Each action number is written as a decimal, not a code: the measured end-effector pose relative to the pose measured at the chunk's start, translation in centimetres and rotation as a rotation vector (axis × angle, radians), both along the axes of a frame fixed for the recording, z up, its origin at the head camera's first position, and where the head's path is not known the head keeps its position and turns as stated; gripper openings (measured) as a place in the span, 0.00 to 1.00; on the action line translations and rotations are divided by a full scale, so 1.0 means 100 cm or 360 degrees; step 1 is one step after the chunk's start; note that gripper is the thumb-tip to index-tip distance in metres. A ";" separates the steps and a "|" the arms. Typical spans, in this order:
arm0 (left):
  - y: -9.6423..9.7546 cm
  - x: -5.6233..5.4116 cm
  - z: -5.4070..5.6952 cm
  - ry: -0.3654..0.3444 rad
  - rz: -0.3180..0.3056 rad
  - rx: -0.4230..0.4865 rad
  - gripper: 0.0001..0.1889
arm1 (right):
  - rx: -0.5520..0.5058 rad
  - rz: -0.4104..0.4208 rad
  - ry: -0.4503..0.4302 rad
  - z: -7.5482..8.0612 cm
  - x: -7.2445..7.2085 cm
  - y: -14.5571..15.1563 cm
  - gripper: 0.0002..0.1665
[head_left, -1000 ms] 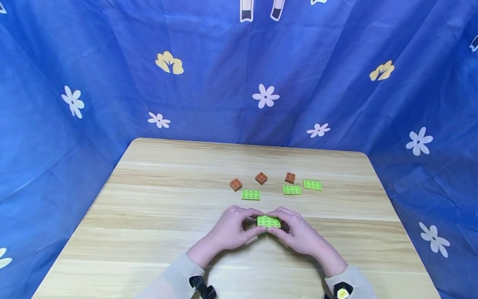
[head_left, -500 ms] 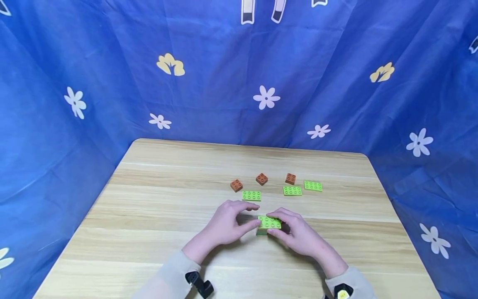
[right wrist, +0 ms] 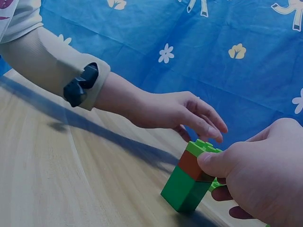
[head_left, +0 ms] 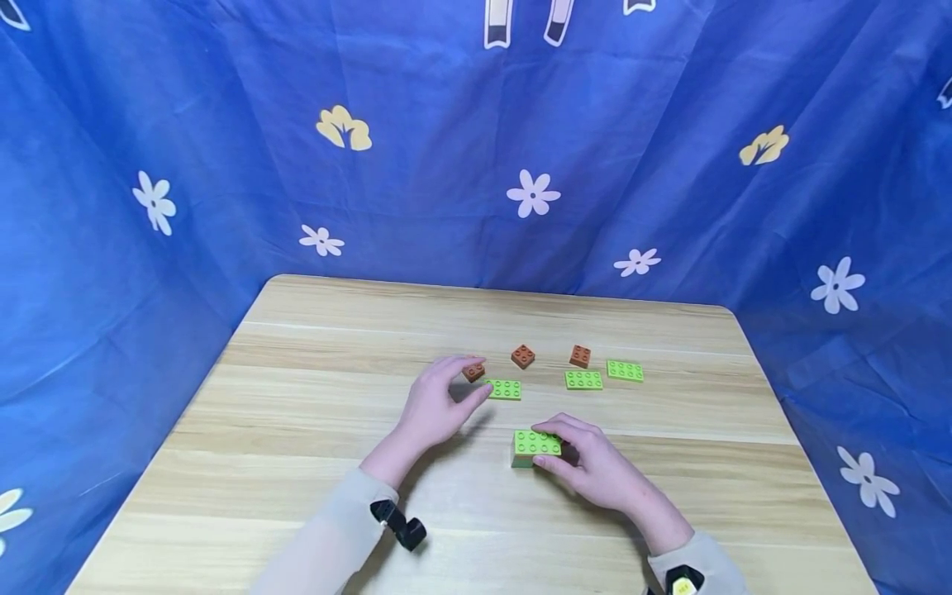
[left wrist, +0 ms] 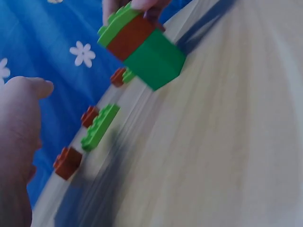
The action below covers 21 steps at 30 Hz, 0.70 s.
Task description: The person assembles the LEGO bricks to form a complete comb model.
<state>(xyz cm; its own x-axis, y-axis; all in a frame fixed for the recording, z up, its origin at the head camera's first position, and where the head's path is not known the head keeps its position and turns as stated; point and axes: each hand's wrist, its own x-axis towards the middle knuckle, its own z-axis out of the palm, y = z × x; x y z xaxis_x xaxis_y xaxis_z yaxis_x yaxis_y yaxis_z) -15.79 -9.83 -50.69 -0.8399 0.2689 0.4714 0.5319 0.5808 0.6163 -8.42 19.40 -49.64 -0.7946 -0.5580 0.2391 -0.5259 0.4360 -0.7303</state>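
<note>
A stack of toy building blocks stands on the table, light green on top, brown in the middle and dark green at the bottom. My right hand pinches its upper part between thumb and fingers from the right. My left hand holds nothing, its thumb and fingers spread apart. In the head view its fingertips overlap the leftmost brown block, while the thumb tip is at the left end of a light green block. From the left wrist, that brown block stands apart from the fingers.
Two more brown blocks, one in the middle and one to the right, lie farther back. Beside them are two light green blocks, a nearer one and a far-right one. A blue patterned curtain surrounds the wooden table.
My left hand has let go of the stack and moved away, forward and left, to the leftmost brown block. My right hand keeps its pinch on the stack in the same place.
</note>
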 end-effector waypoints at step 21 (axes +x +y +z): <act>-0.004 -0.037 -0.021 -0.0201 0.0241 -0.0323 0.30 | -0.0016 0.0014 0.0001 0.001 0.000 0.000 0.24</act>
<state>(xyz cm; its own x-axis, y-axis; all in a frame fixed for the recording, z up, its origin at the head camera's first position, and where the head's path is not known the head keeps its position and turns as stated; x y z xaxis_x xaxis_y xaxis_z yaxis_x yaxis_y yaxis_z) -19.48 -10.27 -52.75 -0.9265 0.2138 0.3097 0.3557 0.7661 0.5353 -8.41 19.37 -49.50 -0.7896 -0.5627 0.2450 -0.5301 0.4242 -0.7342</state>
